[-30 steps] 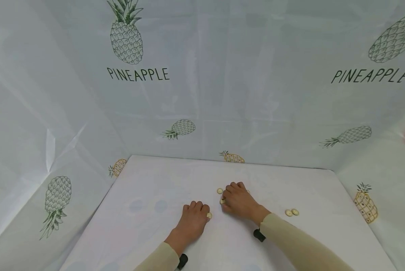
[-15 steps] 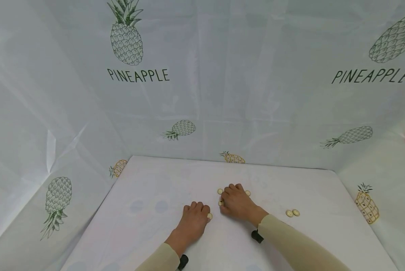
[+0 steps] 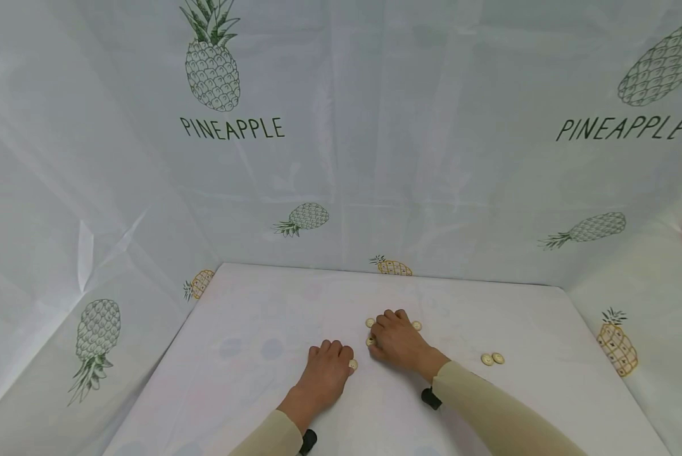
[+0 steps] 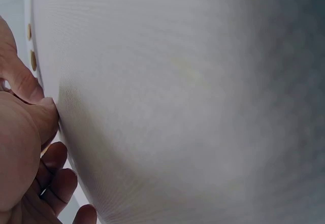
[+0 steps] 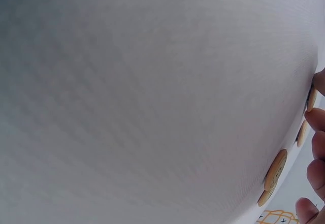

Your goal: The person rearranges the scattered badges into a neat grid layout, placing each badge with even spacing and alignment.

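Note:
Small round pale wooden discs with dark marks lie on the white tabletop. In the head view my left hand [image 3: 325, 375], fingers curled, holds one disc [image 3: 353, 365] at its thumb side; the left wrist view mostly hides that grip behind the thumb [image 4: 46, 115]. My right hand [image 3: 399, 342] pinches another disc [image 3: 371, 341] by its edge between thumb and finger, and the right wrist view shows this disc [image 5: 311, 98] flat on the surface. Just beyond the right hand lie a disc [image 3: 370, 323] on its left and a disc [image 3: 417, 325] on its right.
Two more discs [image 3: 492, 359] lie side by side to the right. The white tabletop [image 3: 249, 380] reaches back to a hanging pineapple-print sheet [image 3: 375, 158], which also encloses both sides. A dark wrist device [image 3: 430, 398] sits under the right sleeve.
My right hand has shifted slightly left and nearer with its disc, uncovering more of the disc at its right. The left hand stays in place.

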The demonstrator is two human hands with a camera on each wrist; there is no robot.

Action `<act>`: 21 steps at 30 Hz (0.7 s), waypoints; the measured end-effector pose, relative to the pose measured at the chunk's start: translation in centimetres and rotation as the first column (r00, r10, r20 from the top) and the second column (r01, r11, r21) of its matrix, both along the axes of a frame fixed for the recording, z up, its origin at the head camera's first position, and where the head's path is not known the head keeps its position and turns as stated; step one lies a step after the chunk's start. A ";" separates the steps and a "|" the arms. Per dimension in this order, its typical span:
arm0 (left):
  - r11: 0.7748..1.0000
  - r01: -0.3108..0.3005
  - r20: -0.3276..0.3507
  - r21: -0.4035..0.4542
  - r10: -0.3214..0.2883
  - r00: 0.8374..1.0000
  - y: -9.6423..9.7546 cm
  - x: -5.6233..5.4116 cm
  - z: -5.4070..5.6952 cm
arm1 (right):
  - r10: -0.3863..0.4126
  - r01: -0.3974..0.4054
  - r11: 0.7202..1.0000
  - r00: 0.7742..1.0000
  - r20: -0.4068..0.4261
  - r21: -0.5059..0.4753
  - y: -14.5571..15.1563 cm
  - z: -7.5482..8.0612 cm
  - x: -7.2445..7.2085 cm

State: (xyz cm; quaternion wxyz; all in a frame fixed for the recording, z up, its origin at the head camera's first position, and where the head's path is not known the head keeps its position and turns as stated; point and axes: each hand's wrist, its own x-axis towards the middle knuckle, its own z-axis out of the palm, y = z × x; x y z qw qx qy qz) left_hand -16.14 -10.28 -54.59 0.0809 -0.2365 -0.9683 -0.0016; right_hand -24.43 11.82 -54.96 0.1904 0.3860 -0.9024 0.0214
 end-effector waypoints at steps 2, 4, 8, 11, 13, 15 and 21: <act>1.000 -0.004 0.005 0.000 0.004 1.000 0.0 0.0 0.1 | 0.001 -0.001 1.000 1.000 -0.011 -0.004 0.0 0.0 0.0; 1.000 -0.006 0.016 0.004 0.006 1.000 0.0 0.0 0.1 | -0.002 0.002 1.000 1.000 -0.012 0.000 0.0 0.1 0.1; 1.000 -0.009 0.032 0.010 0.008 0.999 0.0 0.1 0.3 | -0.009 0.010 1.000 1.000 -0.015 0.015 -0.1 0.2 0.1; 1.000 -0.008 0.022 0.011 0.008 1.000 0.0 0.1 0.3 | -0.009 0.010 1.000 1.000 -0.015 0.018 -0.2 0.3 0.1; 1.000 -0.006 0.012 0.014 0.006 1.000 0.0 0.1 0.2 | -0.015 0.015 1.000 1.000 -0.006 0.020 -0.2 0.4 0.1; 1.000 -0.006 0.013 0.015 0.005 1.000 0.0 0.1 0.2 | -0.018 0.018 1.000 1.000 0.007 0.021 -0.2 0.5 0.2; 1.000 -0.021 0.069 0.012 0.020 0.997 0.0 0.0 0.3 | -0.038 0.038 0.999 0.999 0.030 0.002 0.1 1.0 0.4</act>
